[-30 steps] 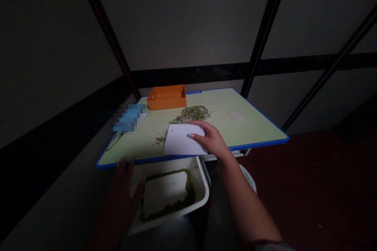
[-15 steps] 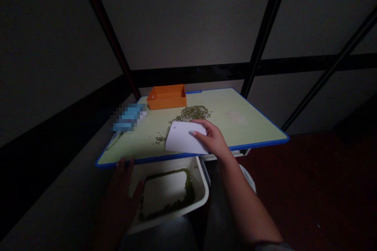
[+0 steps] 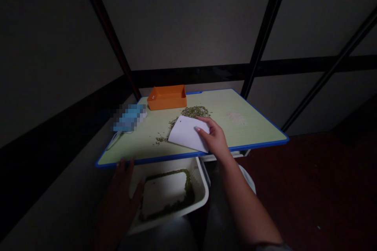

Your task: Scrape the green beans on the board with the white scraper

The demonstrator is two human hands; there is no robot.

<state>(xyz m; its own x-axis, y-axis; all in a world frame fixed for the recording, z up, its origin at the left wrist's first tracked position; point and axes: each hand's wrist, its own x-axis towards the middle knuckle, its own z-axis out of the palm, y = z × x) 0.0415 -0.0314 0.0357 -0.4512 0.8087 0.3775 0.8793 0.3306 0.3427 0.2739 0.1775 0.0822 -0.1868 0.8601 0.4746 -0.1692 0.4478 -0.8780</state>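
My right hand [image 3: 214, 135] is closed on a white card [image 3: 190, 132], thumb on its face and fingers behind. A small hole shows near the card's top left corner. The card leans over the front of a pale green tabletop [image 3: 250, 131] with a blue rim, beside a spread of small green grains [image 3: 195, 112]. A smaller patch of the grains [image 3: 160, 139] lies left of the card. My left hand [image 3: 122, 192], in shadow, has its fingers stretched apart at the left side of a white tub [image 3: 203, 188]. Green grains [image 3: 188, 190] line the tub's floor edges.
An orange box [image 3: 167, 103] stands at the back left of the table. A blurred blue item [image 3: 129, 117] lies at the left edge. To the right is a patch of pale grains [image 3: 236, 117]. Dark panelled walls [image 3: 188, 19] close in behind and left.
My right hand has shifted slightly right, and the card has turned, its upper left corner going up and right. My left hand and the tub stay where they were.
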